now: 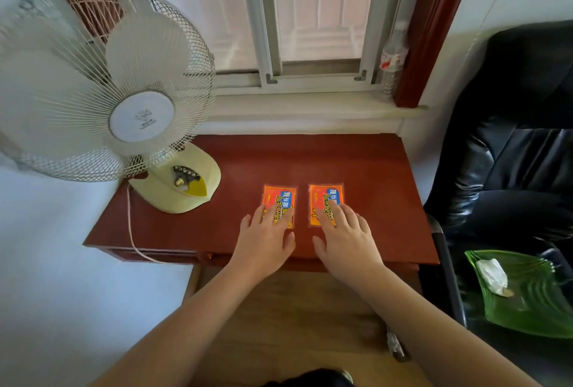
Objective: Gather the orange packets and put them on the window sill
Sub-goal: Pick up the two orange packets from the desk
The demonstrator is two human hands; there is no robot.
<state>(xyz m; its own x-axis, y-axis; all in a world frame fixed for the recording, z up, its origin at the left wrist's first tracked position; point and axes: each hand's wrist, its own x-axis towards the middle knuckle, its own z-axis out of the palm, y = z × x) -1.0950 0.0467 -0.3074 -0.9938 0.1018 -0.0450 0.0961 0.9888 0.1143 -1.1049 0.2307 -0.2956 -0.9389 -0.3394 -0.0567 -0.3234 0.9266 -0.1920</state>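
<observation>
Two orange packets with blue labels lie flat side by side on the red-brown table (pixel 356 163). My left hand (pixel 266 236) rests palm down with its fingers spread over the near half of the left packet (pixel 276 195). The fingers of my right hand (pixel 344 234) lie in the same way on the right packet (pixel 324 194). Neither packet is lifted or gripped. The pale window sill (pixel 304 113) runs just behind the table's far edge, below the window.
A cream table fan (pixel 102 88) stands on the table's left part, its cord hanging over the front edge. A clear plastic bottle (pixel 392 60) stands at the sill's right end. A black leather chair (pixel 511 154) and a green dish (pixel 533 299) are to the right.
</observation>
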